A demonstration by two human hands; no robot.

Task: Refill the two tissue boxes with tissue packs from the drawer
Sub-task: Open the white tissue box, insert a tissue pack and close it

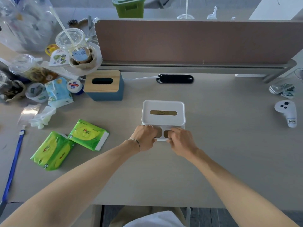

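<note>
A white tissue box (pixel 163 107) with a slotted lid stands in the middle of the desk. My left hand (pixel 144 136) and my right hand (pixel 180 140) both grip its near edge, where two small brown-lined compartments show between my fingers. A blue tissue box with a wooden slotted lid (pixel 103 85) stands further back on the left, its slot dark. Two green tissue packs lie flat on the desk to the left: one (pixel 89 134) nearer the white box, the other (pixel 52 150) closer to the front edge.
Clutter fills the far left: plastic cups (pixel 74 45), a blue-white tissue pack (pixel 58 92), tape rolls, crumpled wrappers (pixel 43 117). A blue lanyard (pixel 13 163) runs along the left edge. A brown partition (pixel 196 41) closes the back. A white controller (pixel 287 112) lies far right.
</note>
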